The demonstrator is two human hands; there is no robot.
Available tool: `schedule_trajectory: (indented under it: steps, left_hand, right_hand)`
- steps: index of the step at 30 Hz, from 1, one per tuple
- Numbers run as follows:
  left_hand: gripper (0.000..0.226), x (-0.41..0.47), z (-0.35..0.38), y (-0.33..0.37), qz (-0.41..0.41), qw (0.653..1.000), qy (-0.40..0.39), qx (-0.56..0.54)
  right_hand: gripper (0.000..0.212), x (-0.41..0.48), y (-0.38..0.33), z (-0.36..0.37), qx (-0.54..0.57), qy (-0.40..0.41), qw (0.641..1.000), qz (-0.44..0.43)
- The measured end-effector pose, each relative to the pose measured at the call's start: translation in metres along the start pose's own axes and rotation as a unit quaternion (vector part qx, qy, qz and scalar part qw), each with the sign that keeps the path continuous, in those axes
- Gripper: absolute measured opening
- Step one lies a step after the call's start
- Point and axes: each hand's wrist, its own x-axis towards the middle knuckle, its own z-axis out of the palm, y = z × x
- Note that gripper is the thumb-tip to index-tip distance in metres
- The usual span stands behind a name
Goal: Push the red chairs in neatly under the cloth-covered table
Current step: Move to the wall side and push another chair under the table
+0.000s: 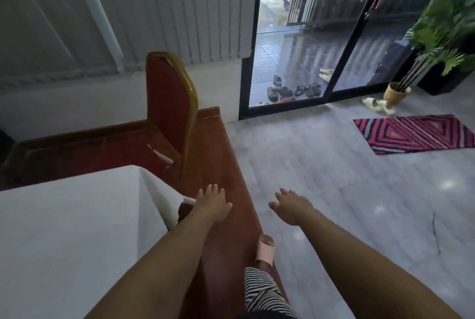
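Observation:
A red chair [169,105] with a gold frame stands on the wooden platform, its tall back rising past the far corner of the white cloth-covered table [66,228]. Its seat is hidden by the cloth. My left hand [212,204] reaches forward, fingers apart, hovering near the table corner and a dark red chair part [185,209] showing just under the cloth. My right hand [291,207] is stretched out over the marble floor, fingers spread, holding nothing. Neither hand touches the upright chair back.
The raised wooden platform [223,164] ends in a step down to the marble floor [334,190] on the right. My foot in a pink slipper [266,249] stands at that edge. A striped mat [413,133], potted plant [397,92] and glass sliding door [295,49] lie beyond.

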Motion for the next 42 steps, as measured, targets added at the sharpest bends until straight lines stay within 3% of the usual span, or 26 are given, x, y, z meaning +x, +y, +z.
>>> schedule_trajectory:
  steps: [12,19,30,34,37,42]
  left_hand:
    - [0.063,0.188,-0.160,0.015,-0.048,0.996,0.040,-0.068]
    - [0.065,0.283,-0.234,-0.028,-0.106,0.990,0.063,-0.066]
    - [0.064,0.450,-0.368,-0.182,-0.186,0.971,0.136,-0.069]
    - [0.062,0.475,-0.388,-0.236,-0.230,0.958,0.156,-0.064]
    - [0.062,0.491,-0.397,-0.280,-0.301,0.937,0.154,-0.082]
    - [0.063,0.526,-0.405,-0.333,-0.347,0.916,0.149,-0.133]
  right_hand:
    - [0.058,0.200,0.037,-0.188,-0.051,0.005,0.995,-0.084]
    - [0.056,0.320,0.013,-0.267,-0.083,0.026,0.989,-0.123]
    - [0.054,0.532,-0.096,-0.425,-0.135,0.054,0.963,-0.228]
    - [0.057,0.587,-0.146,-0.465,-0.167,0.028,0.951,-0.259]
    - [0.057,0.631,-0.194,-0.488,-0.206,0.034,0.932,-0.295]
    - [0.055,0.692,-0.284,-0.518,-0.246,0.035,0.893,-0.376]
